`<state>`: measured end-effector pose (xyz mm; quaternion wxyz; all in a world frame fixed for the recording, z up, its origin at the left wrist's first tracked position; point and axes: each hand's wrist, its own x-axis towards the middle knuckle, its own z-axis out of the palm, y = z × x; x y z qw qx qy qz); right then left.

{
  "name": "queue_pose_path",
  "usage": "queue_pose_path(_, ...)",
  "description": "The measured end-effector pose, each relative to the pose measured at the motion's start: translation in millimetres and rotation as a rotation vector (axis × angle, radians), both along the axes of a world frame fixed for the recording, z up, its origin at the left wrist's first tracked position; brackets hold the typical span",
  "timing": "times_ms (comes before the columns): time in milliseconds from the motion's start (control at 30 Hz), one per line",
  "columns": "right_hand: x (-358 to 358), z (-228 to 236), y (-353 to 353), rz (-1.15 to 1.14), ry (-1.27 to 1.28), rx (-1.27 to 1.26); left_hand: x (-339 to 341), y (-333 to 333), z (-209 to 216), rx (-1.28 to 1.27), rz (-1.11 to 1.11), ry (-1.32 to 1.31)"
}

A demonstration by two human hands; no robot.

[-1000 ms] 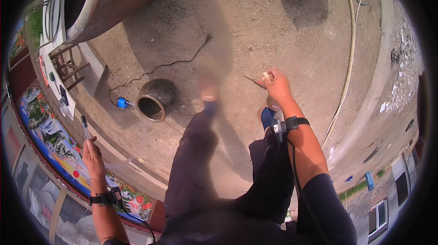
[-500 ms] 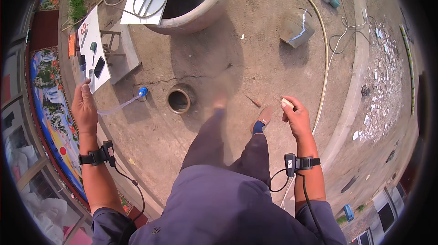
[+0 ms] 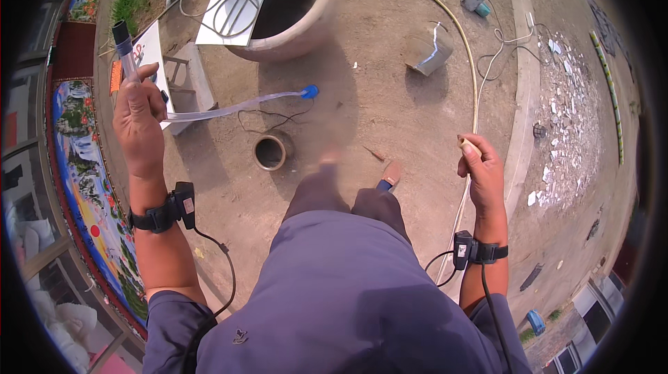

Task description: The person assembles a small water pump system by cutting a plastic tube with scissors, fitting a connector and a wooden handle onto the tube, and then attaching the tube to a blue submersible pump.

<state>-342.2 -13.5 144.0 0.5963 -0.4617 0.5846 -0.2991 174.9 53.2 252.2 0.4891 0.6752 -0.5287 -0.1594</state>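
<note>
My left hand (image 3: 141, 120) is closed around a clear plastic tube (image 3: 131, 66) with a dark grey end pointing up and away. From the same hand a clear flexible hose (image 3: 229, 108) stretches right to a blue end piece (image 3: 309, 91). On the right, my right hand (image 3: 485, 169) pinches a small cream-coloured piece (image 3: 470, 145) that looks like a hose end; whether it joins the hose behind it is hidden. A small round clay pot (image 3: 270, 153) stands on the ground between my hands, with a thin dark cable beside it. A screwdriver-like tool (image 3: 374, 153) lies near my foot.
A large clay vat (image 3: 309, 26) stands ahead, with a white board (image 3: 233, 26) across its rim. A beige hose (image 3: 445, 5) curves along the right. Further right are a tilted grey bucket (image 3: 430, 54), a grey-green pump-like device (image 3: 476, 2) and white shards (image 3: 563, 123). A white-topped stool (image 3: 149, 43) stands left.
My left hand has lifted the tube, and the blue end piece has swung right and farther away. My right hand keeps its pinch. The view has shifted as I move.
</note>
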Motion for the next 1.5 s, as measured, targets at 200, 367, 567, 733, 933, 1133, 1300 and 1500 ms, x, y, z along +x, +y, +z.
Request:
queue_pose_path(200,-37,42,17,-0.062,0.003,-0.086,-78,-44,16,-0.121,-0.179,0.335)
queue_pose_path(367,-60,67,25,-0.127,-0.012,-0.156,-138,-82,27,-0.211,-0.338,0.466)
queue_pose_path(567,-66,96,31,-0.248,-0.224,-0.276,-216,-100,34,-0.191,-0.630,0.537)
queue_pose_path(733,-55,117,27,-0.229,-0.456,-0.363,-270,-70,31,0.002,-0.811,0.544)
queue_pose_path(933,-42,144,32,-0.097,-0.834,-0.353,-303,-55,33,-0.010,-1.066,0.302)
queue_pose_path(1133,-34,157,43,-0.050,-0.701,-0.341,-309,-44,44,-0.016,-1.084,0.271)
queue_pose_path(1300,-31,170,49,-0.001,-0.517,-0.374,-301,-37,51,0.040,-1.104,0.205)
queue_pose_path(1500,-26,182,52,0.085,-0.273,-0.462,-300,-32,59,0.099,-1.144,0.144)
